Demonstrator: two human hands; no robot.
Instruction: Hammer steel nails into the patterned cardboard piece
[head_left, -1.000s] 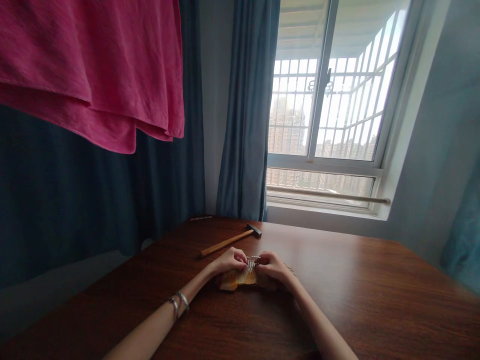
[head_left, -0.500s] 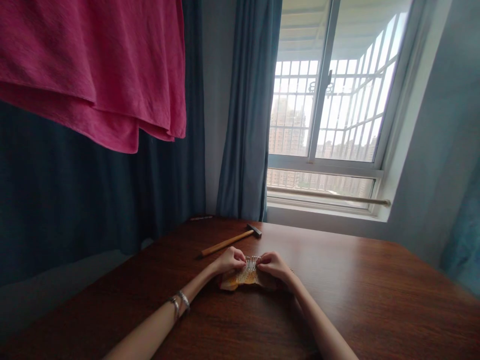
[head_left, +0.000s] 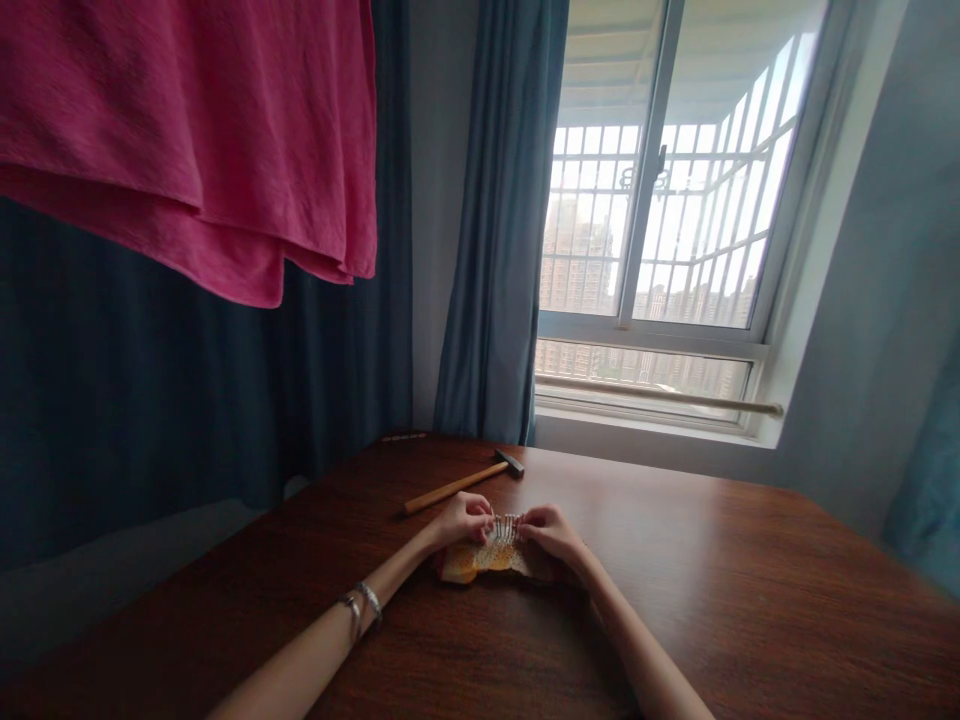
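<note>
A small yellow-orange block [head_left: 472, 560] with a row of thin metal pins [head_left: 507, 526] standing along its far edge lies on the brown wooden table [head_left: 720, 600]. My left hand [head_left: 463, 519] is curled at the left end of the pins, fingers pinched together on them. My right hand [head_left: 551, 531] is closed at the right end of the same row, covering part of the block. Two silver bangles [head_left: 360, 608] ring my left wrist. What the fingertips grip is too small to make out.
A hammer [head_left: 463, 481] with a wooden handle lies just beyond my hands, head to the right. A dark thin object [head_left: 403, 436] rests at the table's far edge. Blue curtains [head_left: 495, 230], a barred window [head_left: 660, 200] and a hanging pink cloth [head_left: 187, 130] stand behind.
Both hands stay closed at the pins. The view has drifted slightly, so everything sits a little to the right.
</note>
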